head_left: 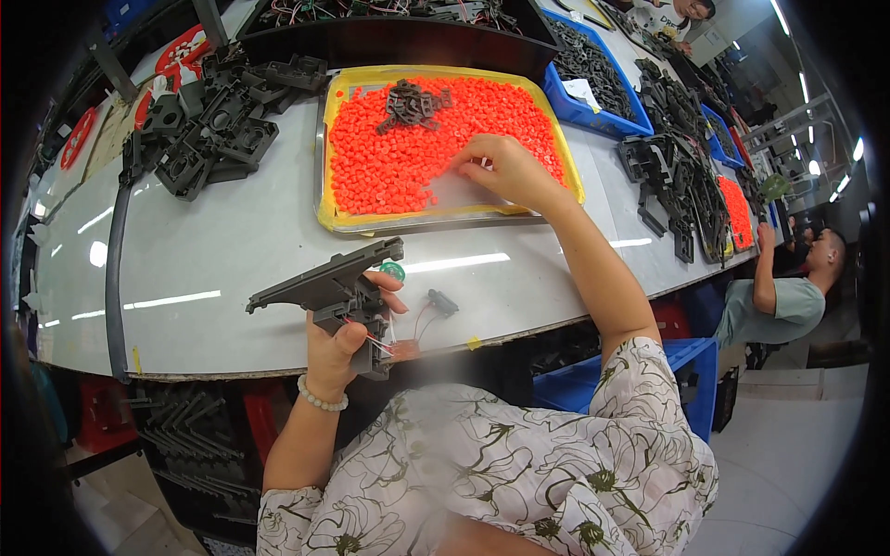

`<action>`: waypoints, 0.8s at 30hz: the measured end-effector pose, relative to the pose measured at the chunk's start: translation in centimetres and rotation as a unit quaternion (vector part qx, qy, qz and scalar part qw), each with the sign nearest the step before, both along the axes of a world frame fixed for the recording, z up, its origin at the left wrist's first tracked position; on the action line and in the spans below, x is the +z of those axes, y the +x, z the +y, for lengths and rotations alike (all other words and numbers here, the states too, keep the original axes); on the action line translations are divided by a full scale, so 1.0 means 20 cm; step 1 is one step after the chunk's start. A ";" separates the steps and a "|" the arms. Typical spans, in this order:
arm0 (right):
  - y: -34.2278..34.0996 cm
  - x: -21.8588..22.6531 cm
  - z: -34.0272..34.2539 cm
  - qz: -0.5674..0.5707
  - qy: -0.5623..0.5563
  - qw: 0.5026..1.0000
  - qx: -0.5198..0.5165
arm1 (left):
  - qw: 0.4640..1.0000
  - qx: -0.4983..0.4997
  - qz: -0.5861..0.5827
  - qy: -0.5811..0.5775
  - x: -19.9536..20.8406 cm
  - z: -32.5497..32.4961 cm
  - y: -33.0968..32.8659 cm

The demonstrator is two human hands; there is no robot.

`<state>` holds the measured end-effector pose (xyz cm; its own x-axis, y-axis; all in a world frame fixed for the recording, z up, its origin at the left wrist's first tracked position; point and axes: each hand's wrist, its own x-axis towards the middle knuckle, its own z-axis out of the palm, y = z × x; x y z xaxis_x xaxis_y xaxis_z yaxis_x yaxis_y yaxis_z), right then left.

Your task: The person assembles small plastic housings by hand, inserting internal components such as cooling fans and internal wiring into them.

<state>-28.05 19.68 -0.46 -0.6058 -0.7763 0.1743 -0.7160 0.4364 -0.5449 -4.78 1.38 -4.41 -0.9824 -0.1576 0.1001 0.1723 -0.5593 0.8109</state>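
Observation:
My left hand [332,357] is closed round a dark grey plastic housing [326,285], holding it tilted above the near edge of the table. Thin red and white wires run from the housing to a small reddish board [403,349] beside it. Close to the fingertips is a round green piece [393,271]. A small dark connector-like part [442,302] on thin wires lies just to the right. Over the yellow-rimmed tray [371,222], my right hand [508,173] has its fingers bent together at the small orange-red pieces [385,171]; whatever they pinch is hidden.
Small dark parts [409,106] lie heaped on the orange-red pieces. Dark plastic housings [218,130] pile up at the left, and more [672,176] at the right. A blue bin [593,79] and a black box [399,46] stand behind. Another person [774,296] works at far right.

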 end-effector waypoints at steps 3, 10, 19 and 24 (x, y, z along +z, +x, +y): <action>-0.01 -0.01 0.01 -0.001 -0.007 1.000 -0.016 | 1.000 -0.002 -0.005 -0.002 0.00 0.00 0.00; 0.08 0.06 0.03 0.001 -0.005 0.999 -0.050 | 1.000 -0.004 -0.007 -0.003 0.00 -0.01 0.01; 0.07 -0.02 0.07 0.146 0.004 0.989 0.029 | 1.000 -0.002 -0.008 -0.003 0.01 0.00 0.00; 0.09 -0.03 0.06 0.102 -0.027 0.994 -0.027 | 1.000 -0.010 -0.020 -0.019 0.01 -0.01 0.01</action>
<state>-26.34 20.96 -1.15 -0.5945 -0.7294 0.3385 -0.7900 0.4511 -0.4153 -4.64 1.24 -4.29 -0.9885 -0.1356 0.0662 0.1290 -0.5314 0.8373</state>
